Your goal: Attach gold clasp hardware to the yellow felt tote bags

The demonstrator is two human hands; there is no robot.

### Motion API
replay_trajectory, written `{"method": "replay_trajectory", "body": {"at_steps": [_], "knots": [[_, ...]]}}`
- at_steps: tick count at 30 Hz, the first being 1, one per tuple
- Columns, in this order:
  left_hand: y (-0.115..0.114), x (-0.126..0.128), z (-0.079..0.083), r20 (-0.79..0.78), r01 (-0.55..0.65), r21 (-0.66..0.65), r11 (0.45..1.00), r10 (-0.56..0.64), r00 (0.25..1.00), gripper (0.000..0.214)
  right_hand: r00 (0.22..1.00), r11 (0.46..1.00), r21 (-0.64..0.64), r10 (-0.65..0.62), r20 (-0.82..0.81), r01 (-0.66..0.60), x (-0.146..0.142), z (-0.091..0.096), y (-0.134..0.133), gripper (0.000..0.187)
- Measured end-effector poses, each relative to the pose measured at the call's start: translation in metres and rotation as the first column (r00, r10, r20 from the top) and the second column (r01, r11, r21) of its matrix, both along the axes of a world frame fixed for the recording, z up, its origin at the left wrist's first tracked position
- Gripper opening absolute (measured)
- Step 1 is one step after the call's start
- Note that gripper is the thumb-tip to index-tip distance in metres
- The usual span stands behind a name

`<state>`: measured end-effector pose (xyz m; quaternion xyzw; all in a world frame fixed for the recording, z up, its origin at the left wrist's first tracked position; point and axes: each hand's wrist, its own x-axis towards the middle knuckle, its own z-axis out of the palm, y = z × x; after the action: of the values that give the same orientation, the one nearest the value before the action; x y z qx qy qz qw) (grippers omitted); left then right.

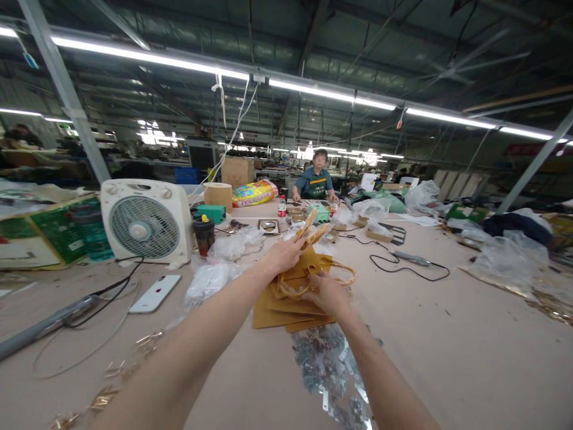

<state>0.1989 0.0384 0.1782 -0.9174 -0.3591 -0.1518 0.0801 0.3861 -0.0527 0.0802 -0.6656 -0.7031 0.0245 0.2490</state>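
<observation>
My left hand [286, 254] is raised over the table and pinches a tan strap handle [312, 230] that sticks up and to the right from its fingers. My right hand [326, 292] rests lower, fingers curled on a stack of mustard-yellow bag pieces [277, 307] and a looped handle [342, 276] lying on them. Both forearms reach in from the bottom of the view. A heap of small silvery metal parts [329, 370] lies on the table just under my right forearm.
A white box fan [145, 222] and a white phone [154, 294] stand at left, with cables nearby. Clear plastic bags [210, 278], a dark cup [204, 234] and a cabled tool [409, 258] lie around. A person in a green apron [316, 182] sits at the far end.
</observation>
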Motion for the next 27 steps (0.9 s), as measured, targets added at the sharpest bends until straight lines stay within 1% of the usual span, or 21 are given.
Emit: {"method": "replay_trajectory", "body": {"at_steps": [1,2,4,7,10,11,13,14,15,16,19,20,22,25,27], "knots": [[-0.001,0.0,-0.002,-0.009,0.015,-0.002,1.0,-0.015,1.0,0.054,0.996,1.0,0.0,-0.013,0.084,0.013,-0.004,0.002,0.002,0.039],[-0.002,0.0,-0.004,-0.019,0.031,-0.004,1.0,-0.031,0.999,0.052,0.993,1.0,0.01,-0.029,0.113,0.028,-0.008,0.004,0.004,0.031],[-0.003,0.001,-0.009,-0.04,0.059,-0.008,0.998,-0.059,0.997,0.049,0.992,0.997,0.042,-0.064,0.112,0.059,-0.01,0.009,0.011,0.027],[-0.006,0.004,-0.015,-0.062,0.08,-0.012,0.997,-0.081,0.995,0.048,0.987,0.992,0.081,-0.105,0.124,0.096,-0.003,0.017,0.022,0.035],[-0.006,0.004,-0.017,-0.064,0.07,-0.009,0.997,-0.071,0.995,0.05,0.984,0.995,0.07,-0.074,0.163,0.064,0.019,0.022,0.025,0.034],[-0.005,0.004,-0.016,-0.062,0.064,-0.009,0.998,-0.065,0.996,0.05,0.981,0.997,0.055,-0.056,0.185,0.046,0.029,0.022,0.023,0.039],[-0.004,0.003,-0.014,-0.06,0.056,-0.009,0.998,-0.056,0.997,0.049,0.971,0.999,0.021,-0.041,0.235,0.037,0.048,0.019,0.017,0.057],[-0.004,0.003,-0.014,-0.06,0.054,-0.01,0.998,-0.055,0.997,0.048,0.964,0.999,0.008,-0.053,0.261,0.053,0.057,0.016,0.014,0.064],[-0.004,0.002,-0.013,-0.06,0.054,-0.01,0.998,-0.055,0.997,0.048,0.956,0.997,-0.001,-0.074,0.285,0.077,0.065,0.013,0.011,0.065],[-0.004,0.002,-0.012,-0.061,0.056,-0.012,0.998,-0.056,0.997,0.048,0.947,0.994,-0.005,-0.099,0.306,0.105,0.07,0.009,0.008,0.06],[-0.004,0.003,-0.011,-0.072,0.069,-0.021,0.997,-0.07,0.995,0.048,0.926,0.986,0.004,-0.159,0.344,0.168,0.078,0.004,0.007,0.023],[-0.005,0.004,-0.011,-0.079,0.075,-0.026,0.997,-0.077,0.994,0.048,0.922,0.984,0.012,-0.169,0.348,0.176,0.079,0.005,0.008,0.016],[-0.006,0.006,-0.012,-0.092,0.089,-0.039,0.995,-0.092,0.991,0.045,0.92,0.982,0.037,-0.185,0.345,0.184,0.076,0.01,0.013,0.017],[-0.009,0.013,-0.013,-0.111,0.112,-0.06,0.992,-0.118,0.987,0.042,0.927,0.979,0.094,-0.201,0.317,0.18,0.068,0.024,0.02,0.023],[-0.011,0.019,-0.015,-0.119,0.114,-0.072,0.991,-0.122,0.985,0.04,0.935,0.976,0.133,-0.204,0.289,0.172,0.062,0.032,0.024,0.023]]}}
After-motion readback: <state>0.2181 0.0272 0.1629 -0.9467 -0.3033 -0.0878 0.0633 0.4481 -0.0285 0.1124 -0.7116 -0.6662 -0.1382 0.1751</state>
